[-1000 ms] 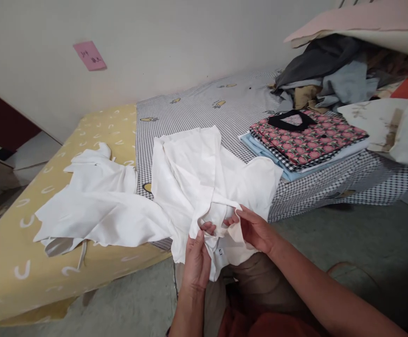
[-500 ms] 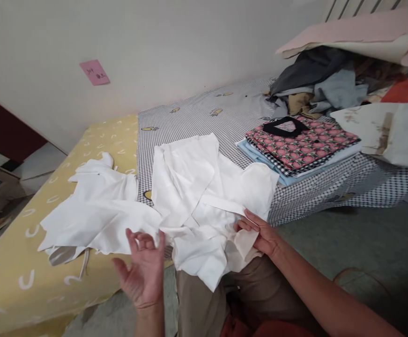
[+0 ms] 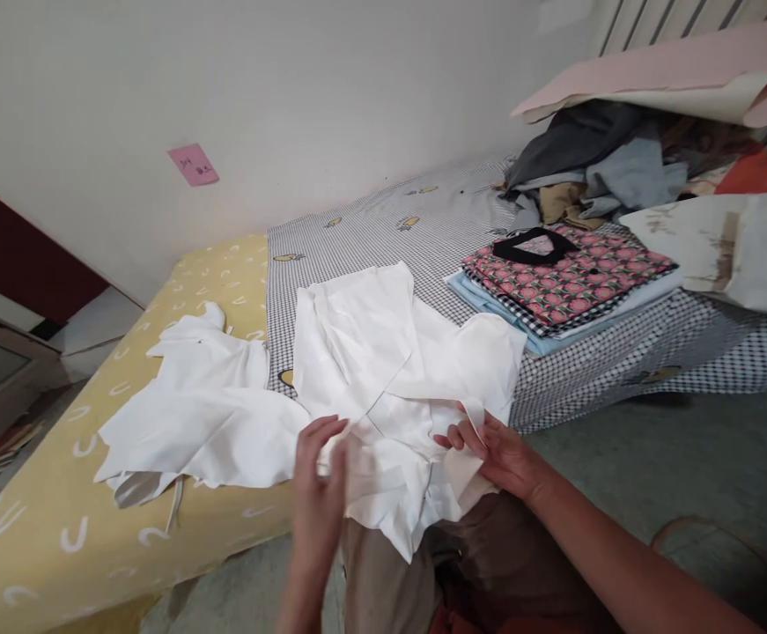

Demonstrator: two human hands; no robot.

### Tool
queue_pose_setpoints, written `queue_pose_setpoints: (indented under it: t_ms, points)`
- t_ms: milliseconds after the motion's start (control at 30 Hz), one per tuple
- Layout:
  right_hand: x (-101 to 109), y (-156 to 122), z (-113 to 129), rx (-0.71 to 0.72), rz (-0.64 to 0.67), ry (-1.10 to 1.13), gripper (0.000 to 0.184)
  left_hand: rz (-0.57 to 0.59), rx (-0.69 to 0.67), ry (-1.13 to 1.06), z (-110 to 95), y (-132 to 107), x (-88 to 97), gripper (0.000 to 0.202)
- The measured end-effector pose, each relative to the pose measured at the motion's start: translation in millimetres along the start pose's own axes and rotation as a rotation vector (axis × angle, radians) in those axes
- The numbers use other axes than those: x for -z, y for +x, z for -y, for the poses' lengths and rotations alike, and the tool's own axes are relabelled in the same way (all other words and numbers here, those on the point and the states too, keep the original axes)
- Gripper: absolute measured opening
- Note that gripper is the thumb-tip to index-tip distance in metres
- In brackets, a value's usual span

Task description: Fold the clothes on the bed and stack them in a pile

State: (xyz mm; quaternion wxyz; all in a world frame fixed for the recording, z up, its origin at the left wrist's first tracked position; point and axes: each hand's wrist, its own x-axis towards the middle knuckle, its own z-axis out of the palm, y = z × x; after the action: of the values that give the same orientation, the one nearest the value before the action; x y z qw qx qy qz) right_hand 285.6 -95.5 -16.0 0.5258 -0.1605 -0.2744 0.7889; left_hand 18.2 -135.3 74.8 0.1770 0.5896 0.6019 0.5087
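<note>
A white garment (image 3: 363, 326) is spread at the bed's edge, its near part draped over my knees. My right hand (image 3: 498, 453) is closed around a narrow white fabric strip (image 3: 446, 392) that runs out from the garment and loops over the fingers. A cream flap of cloth (image 3: 462, 475) hangs just below that hand. My left hand (image 3: 320, 484), slightly blurred, is at the garment's near left side with curled fingers and the thumb apart; whether it touches the cloth I cannot tell. Another white cloth piece (image 3: 204, 431) with a thin tie lies to the left.
Folded clothes, topped by a pink floral shirt (image 3: 574, 273), are stacked to the right on the checked cover (image 3: 383, 229). Behind them sits a heap of loose garments (image 3: 594, 150) under pink sheets (image 3: 647, 70). A yellow cover (image 3: 46, 502) spans the left; a pink note (image 3: 193, 165) is on the wall.
My left hand has moved right and up to the garment, turning from palm-up to curled fingers. The strip now loops over my right hand's fingers. The view has shifted slightly.
</note>
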Motion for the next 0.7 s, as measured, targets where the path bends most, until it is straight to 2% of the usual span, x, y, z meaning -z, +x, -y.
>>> queue_pose_setpoints:
  t_ms: [67,133,200,267,300,367,433,500,567,633,700]
  points:
    - [-5,-4,3,-0.013,0.056,-0.078,0.045,0.120,-0.175,0.252,-5,-5,-27.0,0.035]
    - [-11,-8,8,-0.026,0.129,-0.167,0.047,0.183,-0.272,0.416,-13,-6,-52.7,0.051]
    - [-16,-12,15,-0.075,0.221,-0.263,0.046,0.260,-0.325,0.489,-21,-3,-73.8,0.059]
    - [-20,-16,21,-0.156,0.312,-0.340,0.045,0.314,-0.315,0.489,-28,5,-87.9,0.056]
    - [-21,-17,23,-0.201,0.351,-0.367,0.044,0.318,-0.267,0.468,-31,10,-91.9,0.050]
    - [-22,-19,28,-0.277,0.388,-0.410,0.045,0.274,-0.084,0.362,-37,21,-94.1,0.038]
    - [-24,-20,31,-0.326,0.359,-0.480,0.046,0.234,0.144,0.153,-44,27,-90.6,0.030]
    - [-27,-19,33,-0.344,0.277,-0.609,0.043,0.260,0.333,-0.133,-51,27,-84.9,0.027]
    - [-30,-16,33,-0.260,0.173,-0.774,0.037,0.313,0.486,-0.405,-56,19,-79.9,0.025]
    - [-32,-13,33,-0.066,0.070,-0.923,0.031,0.345,0.620,-0.587,-56,8,-76.6,0.028]
    - [-33,-10,33,0.152,-0.029,-1.021,0.026,0.331,0.708,-0.641,-54,-1,-73.5,0.034]
